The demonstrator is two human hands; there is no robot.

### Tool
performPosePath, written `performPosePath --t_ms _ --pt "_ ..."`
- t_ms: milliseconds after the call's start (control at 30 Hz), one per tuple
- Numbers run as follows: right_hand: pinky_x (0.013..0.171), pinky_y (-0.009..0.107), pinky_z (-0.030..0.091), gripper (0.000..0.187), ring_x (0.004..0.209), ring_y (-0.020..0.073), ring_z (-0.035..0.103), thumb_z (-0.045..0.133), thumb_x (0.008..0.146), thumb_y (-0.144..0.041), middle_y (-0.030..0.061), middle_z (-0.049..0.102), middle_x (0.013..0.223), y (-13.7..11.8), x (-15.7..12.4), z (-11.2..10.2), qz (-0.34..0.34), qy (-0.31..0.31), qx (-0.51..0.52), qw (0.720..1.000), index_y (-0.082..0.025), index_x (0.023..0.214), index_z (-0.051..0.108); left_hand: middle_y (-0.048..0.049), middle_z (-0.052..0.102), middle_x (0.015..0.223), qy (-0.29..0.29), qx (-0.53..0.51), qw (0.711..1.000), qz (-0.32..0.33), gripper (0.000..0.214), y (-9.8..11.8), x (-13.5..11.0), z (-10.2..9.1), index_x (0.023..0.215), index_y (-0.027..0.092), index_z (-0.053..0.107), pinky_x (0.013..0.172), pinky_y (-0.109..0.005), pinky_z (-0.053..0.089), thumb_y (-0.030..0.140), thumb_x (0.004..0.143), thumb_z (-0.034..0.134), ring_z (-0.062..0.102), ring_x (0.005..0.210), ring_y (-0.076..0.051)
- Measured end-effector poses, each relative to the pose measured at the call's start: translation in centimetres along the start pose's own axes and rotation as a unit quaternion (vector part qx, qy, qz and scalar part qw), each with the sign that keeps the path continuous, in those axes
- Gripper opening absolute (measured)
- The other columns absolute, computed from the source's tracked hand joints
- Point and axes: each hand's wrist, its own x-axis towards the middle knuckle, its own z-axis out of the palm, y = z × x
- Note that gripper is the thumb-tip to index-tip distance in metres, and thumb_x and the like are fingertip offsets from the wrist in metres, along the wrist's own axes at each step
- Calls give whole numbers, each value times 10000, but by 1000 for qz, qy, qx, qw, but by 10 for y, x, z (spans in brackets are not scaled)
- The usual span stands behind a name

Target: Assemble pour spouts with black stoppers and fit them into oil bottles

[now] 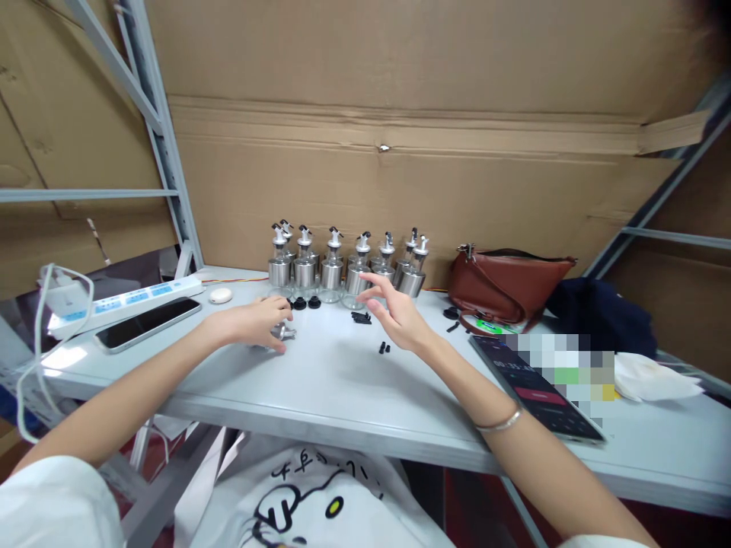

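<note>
My left hand (260, 321) rests on the grey table (343, 380), fingers closed around a small glass and steel oil bottle (281, 332) lying on its side. My right hand (394, 308) hovers open above the table, fingers spread, just in front of a row of several steel oil bottles with pour spouts (348, 266) standing at the back. Small black plastic parts (361, 317) lie under and beside the right hand; two more black pieces (384, 348) lie nearer me. Two black round caps (306, 303) sit in front of the row.
A phone (147, 323), a white power strip (126, 298) and a white round object (220, 295) lie at the left. A brown leather bag (508, 285), another phone (534, 388), dark cloth (605, 320) and white tissue (651, 377) are at the right. Cardboard (400, 175) backs the table.
</note>
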Motion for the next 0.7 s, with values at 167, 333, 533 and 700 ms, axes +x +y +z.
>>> performPosePath --t_ms 167,333,533,700 --pt "707 293 467 401 685 160 631 331 939 -436 56 694 947 0 -1 -1 -1 1 -1 1000 -215 1271 368 -100 503 1216 -8 23 1000 2 319 0 1 4 1071 170 582 961 -331 334 288 777 625 443 1160 -255" --pt "727 297 470 411 711 164 635 325 937 -447 56 694 939 0 0 -1 -6 3 -2 1000 -211 1271 370 -91 488 1231 27 9 999 35 276 -6 2 11 1032 188 595 965 -321 340 326 795 625 438 1171 -252" --pt "710 296 466 417 674 155 625 321 936 -447 57 694 937 -1 1 0 -1 0 -1 1000 -204 1271 377 -91 510 1197 38 19 998 36 238 -10 4 11 984 198 623 971 -344 342 325 783 632 428 1182 -263" --pt "693 290 460 413 684 160 625 351 931 -430 58 693 958 -1 0 0 11 -7 -4 1000 -217 1284 379 -101 508 1203 39 4 998 44 199 -14 5 13 943 208 647 981 -363 333 339 797 618 413 1198 -277"
